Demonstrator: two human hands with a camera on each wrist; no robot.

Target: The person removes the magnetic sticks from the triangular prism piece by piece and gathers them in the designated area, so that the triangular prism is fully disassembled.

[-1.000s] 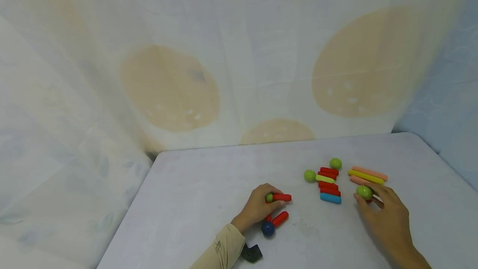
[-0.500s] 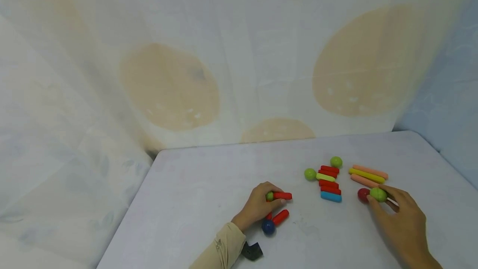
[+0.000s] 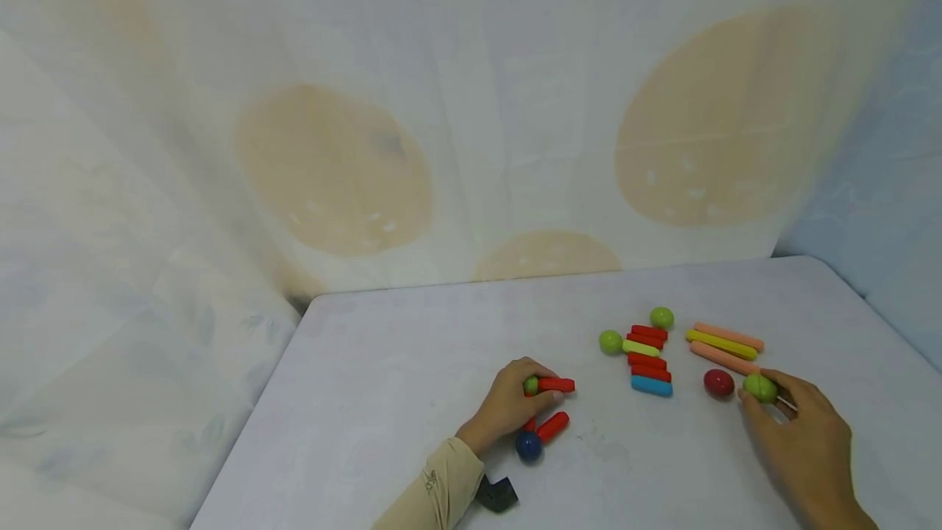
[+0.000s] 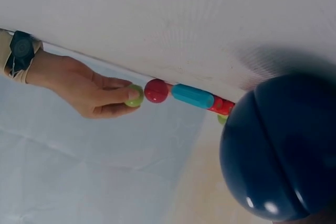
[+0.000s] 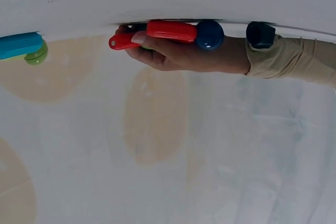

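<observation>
My left hand rests on the table and grips a red stick with a small green ball at its end. Just below it, a second red stick joins a dark blue ball, which looms large in the left wrist view. My right hand pinches a green ball on the table, a short gap right of a red ball. The left wrist view shows the right hand, green ball and red ball.
Between the hands lies a row of short red, yellow-green and blue sticks, with two green balls beside it. Pink and yellow long sticks lie above the right hand. A patterned cloth hangs behind the white table.
My right hand has drawn the green ball to the right, uncovering the red ball and leaving a gap between them. The left hand has stayed put.
</observation>
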